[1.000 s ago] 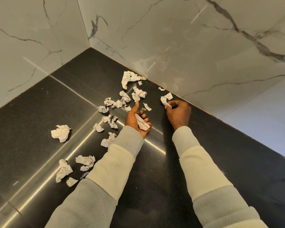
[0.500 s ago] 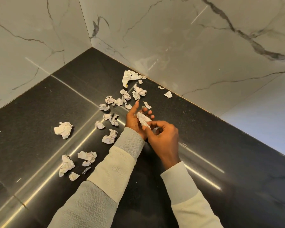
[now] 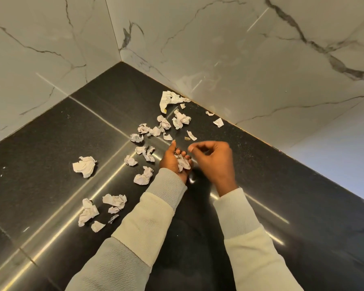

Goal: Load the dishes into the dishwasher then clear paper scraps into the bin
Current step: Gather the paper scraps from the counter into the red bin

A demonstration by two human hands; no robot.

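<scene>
Right hand (image 3: 212, 160) has come off the left palm, where it was dropping a scrap half a second back. It now sits higher and further right, mid-frame. Left hand (image 3: 173, 162) hasn't shifted. Loose scraps lie as before.

Head view, the only one. Left hand rests back-down on the black bench (image 3: 51, 148), palm up, fingers curled up round a wad (image 3: 182, 163) of collected paper. Its grip is a loose cup with the thumb pointing up toward the wall. Reads as the collecting tray, so the other hand is free to pick.

Right hand hovers just right of it, clear of the bench, back of hand to camera, wrist bent. Fingers are curled in, thumb tip close to forefinger tip. No paper visible in that grip; looks empty and shaped to pinch again. Likely next targets are the strip (image 3: 191, 135) just above the hands and the small scrap (image 3: 218, 122) by the marble wall (image 3: 261, 59). Both are near, on that hand's side.

Other paper scraps (image 3: 143, 175) spread left of the left forearm:
- a cluster at frame centre
- a long piece (image 3: 168, 98) up near the wall
- a lone ball (image 3: 85, 166) mid-left
- a group (image 3: 88, 211) lower left

All lie on the bench, apart from the hands. Bin, dishwasher and dishes are not in view. Judgement: scrap stage, early, most paper uncollected. Cream sleeves (image 3: 147, 217) enter from the bottom edge.
</scene>
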